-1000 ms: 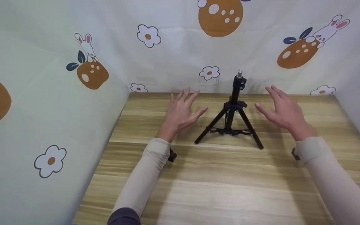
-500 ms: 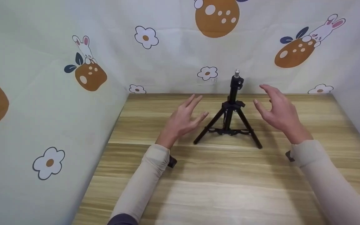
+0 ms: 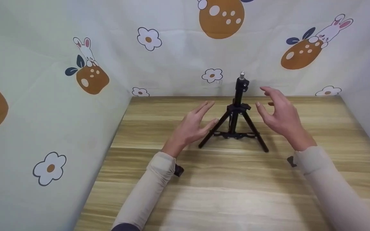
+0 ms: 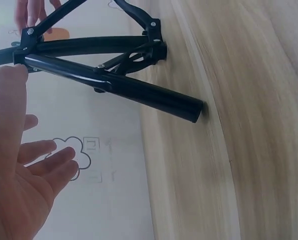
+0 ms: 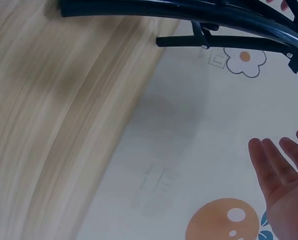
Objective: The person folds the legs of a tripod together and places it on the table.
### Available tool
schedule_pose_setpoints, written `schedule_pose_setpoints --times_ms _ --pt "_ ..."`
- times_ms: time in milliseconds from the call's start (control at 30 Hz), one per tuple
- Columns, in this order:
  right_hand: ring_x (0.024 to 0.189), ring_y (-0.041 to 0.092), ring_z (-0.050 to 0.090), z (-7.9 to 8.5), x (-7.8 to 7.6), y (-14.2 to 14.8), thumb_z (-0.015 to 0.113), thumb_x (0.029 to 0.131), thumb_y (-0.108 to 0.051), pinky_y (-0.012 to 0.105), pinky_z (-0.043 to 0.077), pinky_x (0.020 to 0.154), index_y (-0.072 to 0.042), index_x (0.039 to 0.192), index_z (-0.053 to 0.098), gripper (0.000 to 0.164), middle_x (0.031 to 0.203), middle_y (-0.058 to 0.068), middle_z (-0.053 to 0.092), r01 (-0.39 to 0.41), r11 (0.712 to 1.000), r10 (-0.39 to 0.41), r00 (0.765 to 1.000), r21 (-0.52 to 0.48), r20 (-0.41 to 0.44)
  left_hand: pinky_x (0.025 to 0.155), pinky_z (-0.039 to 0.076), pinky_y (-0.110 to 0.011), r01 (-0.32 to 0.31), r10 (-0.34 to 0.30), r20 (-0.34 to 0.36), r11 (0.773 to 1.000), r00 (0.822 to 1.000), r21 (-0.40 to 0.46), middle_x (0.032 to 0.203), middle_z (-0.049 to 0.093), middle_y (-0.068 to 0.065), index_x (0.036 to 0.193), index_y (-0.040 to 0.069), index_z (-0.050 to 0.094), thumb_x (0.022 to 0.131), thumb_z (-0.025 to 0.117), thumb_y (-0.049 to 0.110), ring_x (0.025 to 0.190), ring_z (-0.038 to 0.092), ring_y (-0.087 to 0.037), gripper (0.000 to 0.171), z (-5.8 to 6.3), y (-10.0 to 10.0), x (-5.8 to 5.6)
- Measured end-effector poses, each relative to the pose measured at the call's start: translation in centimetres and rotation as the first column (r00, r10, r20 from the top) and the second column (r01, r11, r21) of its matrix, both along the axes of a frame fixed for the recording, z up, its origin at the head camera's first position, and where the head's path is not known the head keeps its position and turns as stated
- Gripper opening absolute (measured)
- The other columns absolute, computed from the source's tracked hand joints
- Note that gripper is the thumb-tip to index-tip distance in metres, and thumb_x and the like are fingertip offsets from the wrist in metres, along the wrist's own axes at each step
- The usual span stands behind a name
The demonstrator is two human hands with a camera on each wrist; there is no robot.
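Note:
A small black tripod (image 3: pixel 238 99) with a silver screw stud on top stands upright on the wooden table, legs spread. My left hand (image 3: pixel 192 126) hovers to its left, fingers loosely extended and thumb pointing at the near left leg. In the left wrist view, the tripod's leg (image 4: pixel 139 92) crosses in front of the left hand (image 4: pixel 24 170), which holds nothing. My right hand (image 3: pixel 281 114) is to the right of the upper column, apart from it, with fingers slightly bent. The right wrist view has the right hand (image 5: pixel 289 180) with its palm bare, below the tripod legs (image 5: pixel 189 11).
The wood-grain table (image 3: pixel 230 192) reaches back to a pale cloth wall (image 3: pixel 178 61) printed with flowers, rabbits and orange fruit. Another cloth wall (image 3: pixel 27 128) borders the left side. Small black camera pieces (image 3: pixel 179 170) hang under the wrists.
Both hands have moved inward toward the tripod, the left one to the right and the right one to the left. Their fingers have drawn closer together. The tripod stands in place.

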State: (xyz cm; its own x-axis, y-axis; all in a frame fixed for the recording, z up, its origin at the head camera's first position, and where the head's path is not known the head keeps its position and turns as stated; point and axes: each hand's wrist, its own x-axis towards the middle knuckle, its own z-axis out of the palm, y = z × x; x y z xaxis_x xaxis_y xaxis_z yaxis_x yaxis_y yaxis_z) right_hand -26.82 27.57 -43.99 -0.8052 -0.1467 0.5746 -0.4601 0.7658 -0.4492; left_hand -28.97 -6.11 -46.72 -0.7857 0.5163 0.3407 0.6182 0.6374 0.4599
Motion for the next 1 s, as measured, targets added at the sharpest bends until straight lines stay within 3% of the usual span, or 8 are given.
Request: schedule_pose_setpoints --times_ms 200,400,500,667,833,1000 --pt "0.130 0.032 0.068 0.2 0.1 -0.4 0.071 0.105 -0.019 0.053 0.068 0.097 -0.010 0.153 0.058 0.051 0.148 0.012 0.066 -0.039 0.999 0.037 0.998 -0.033 -0.055 0.132 0.044 -0.045 0.016 -0.017 0.003 0.996 1.000 0.087 0.166 0.052 -0.012 0.165 0.014 0.045 0.112 0.058 0.048 0.151 0.054 -0.031 0.065 -0.6 0.3 0.4" --pt "0.126 0.033 0.070 0.4 0.0 -0.6 0.070 0.104 -0.014 0.050 0.068 0.096 -0.008 0.150 0.059 0.048 0.141 0.014 0.068 -0.083 0.995 0.077 0.991 -0.051 -0.106 0.114 0.061 -0.038 0.026 -0.028 0.013 0.983 1.000 0.184 0.159 0.060 -0.012 0.161 0.010 0.051 0.111 0.063 0.037 0.131 0.069 -0.032 0.058 -1.5 0.5 0.8" --pt "0.124 0.034 0.071 0.5 0.0 -0.9 0.070 0.104 -0.012 0.050 0.068 0.097 -0.008 0.149 0.059 0.047 0.136 0.015 0.070 -0.103 0.992 0.094 0.988 -0.075 -0.121 0.110 0.063 -0.034 0.035 -0.047 0.040 0.969 0.998 0.245 0.157 0.061 -0.014 0.159 0.009 0.052 0.110 0.065 0.033 0.130 0.071 -0.034 0.056 -1.8 0.6 1.0" --pt "0.121 0.031 0.073 0.8 0.0 -1.3 0.070 0.104 -0.010 0.033 0.067 0.100 -0.009 0.149 0.061 0.046 0.132 0.013 0.072 -0.124 0.988 0.108 0.981 -0.094 -0.159 0.108 0.064 -0.032 0.061 -0.094 0.080 0.935 0.992 0.349 0.151 0.065 -0.017 0.153 0.006 0.058 0.109 0.069 0.028 0.126 0.073 -0.033 0.050 -2.1 0.7 1.4" --pt "0.121 0.027 0.073 1.1 0.0 -1.6 0.069 0.104 -0.009 0.016 0.062 0.104 -0.007 0.147 0.062 0.044 0.131 0.013 0.073 -0.150 0.982 0.129 0.976 -0.112 -0.176 0.101 0.068 -0.038 0.087 -0.119 0.054 0.906 0.991 0.415 0.141 0.072 -0.016 0.144 0.005 0.065 0.106 0.074 0.023 0.117 0.078 -0.032 0.043 -2.4 0.8 1.6" --pt "0.121 0.025 0.073 1.5 0.2 -2.0 0.070 0.103 -0.005 0.013 0.060 0.103 -0.005 0.146 0.063 0.044 0.133 0.010 0.073 -0.182 0.973 0.151 0.967 -0.144 -0.204 0.097 0.070 -0.036 0.112 -0.140 0.030 0.889 0.990 0.444 0.127 0.077 -0.018 0.138 0.003 0.068 0.101 0.079 0.014 0.112 0.079 -0.030 0.040 -2.8 1.0 1.8"
